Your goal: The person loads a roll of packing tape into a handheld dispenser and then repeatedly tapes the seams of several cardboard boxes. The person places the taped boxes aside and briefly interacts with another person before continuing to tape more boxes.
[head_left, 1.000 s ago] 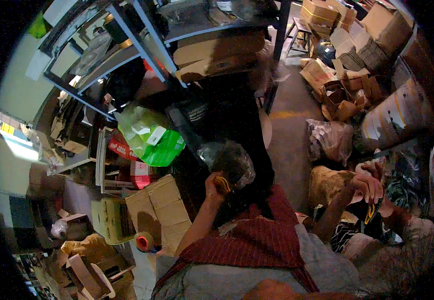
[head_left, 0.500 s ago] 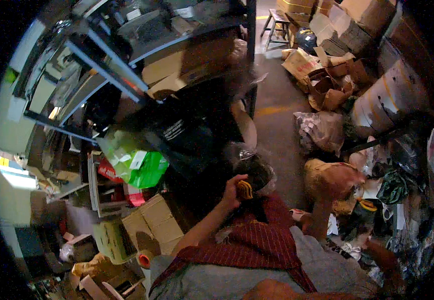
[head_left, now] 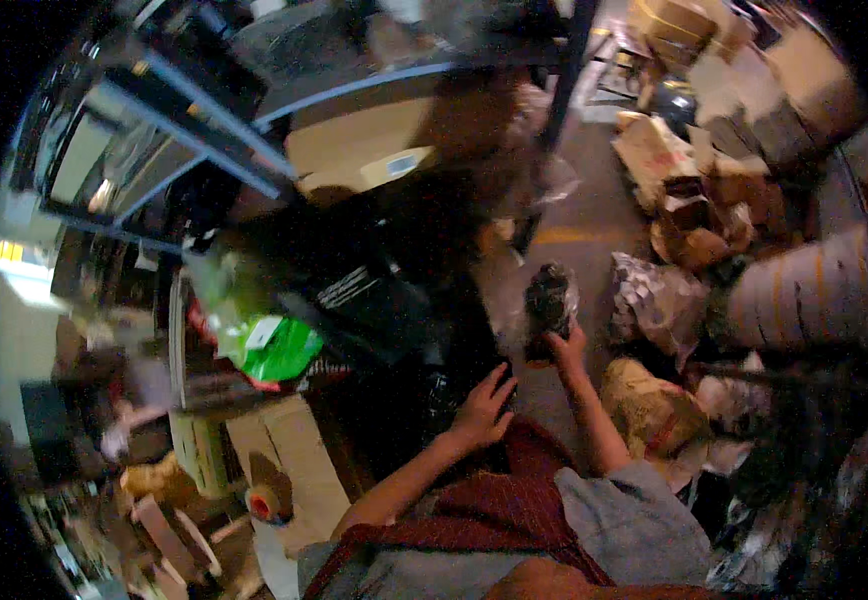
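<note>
My right hand (head_left: 568, 352) is closed around the lower end of a dark bundle in clear plastic (head_left: 551, 298), held up over the floor strip. What is inside the plastic is too blurred to name. To its left, my left hand (head_left: 484, 412) has its fingers spread and nothing visible in them. It lies over or just above black material near my dark red apron (head_left: 494, 510); I cannot tell whether it touches. A large black bag with white print (head_left: 354, 300) fills the area ahead of that hand. Left of it sits a bright green plastic package (head_left: 279, 350).
Blue-edged shelving (head_left: 354, 90) with a cardboard box (head_left: 354, 140) stands ahead. On the right are torn cartons (head_left: 704, 200), a clear bag of pale pieces (head_left: 654, 300), a brown sack (head_left: 649, 405) and a pale striped roll (head_left: 804, 290). Flattened cardboard (head_left: 299, 450) leans at lower left.
My right hand has come in from the brown sack and now grips the plastic-wrapped bundle. My left hand no longer shows the yellow-and-black item and has opened. The view has shifted.
</note>
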